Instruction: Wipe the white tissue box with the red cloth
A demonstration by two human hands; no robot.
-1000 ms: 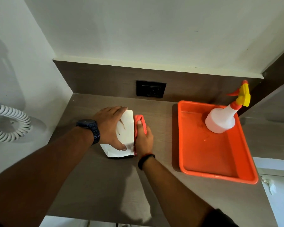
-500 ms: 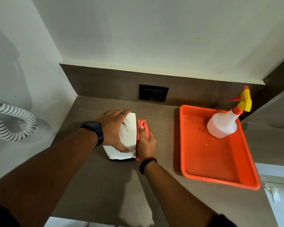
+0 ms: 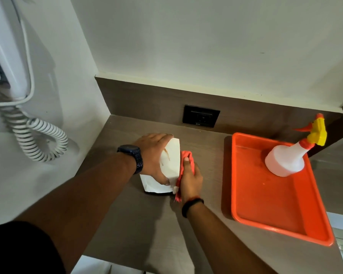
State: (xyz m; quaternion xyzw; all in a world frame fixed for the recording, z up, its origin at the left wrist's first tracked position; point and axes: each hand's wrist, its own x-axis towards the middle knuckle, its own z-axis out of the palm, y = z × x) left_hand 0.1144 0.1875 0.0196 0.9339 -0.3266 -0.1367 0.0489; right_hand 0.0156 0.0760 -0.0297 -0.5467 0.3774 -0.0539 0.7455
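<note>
Box (image 3: 171, 161) sits mid-frame on the counter (image 3: 147, 224), left hand (image 3: 152, 155) clamped over its top. Right hand (image 3: 190, 180) presses the bunched cloth (image 3: 187, 156) against the box's right side. Right of frame, a tray (image 3: 269, 218) holds a spray bottle (image 3: 285, 159).

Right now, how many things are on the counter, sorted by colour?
White: 2, the white tissue box and white plastic spray bottle
Red or orange: 2, the red cloth and orange plastic tray
Total: 4
</note>
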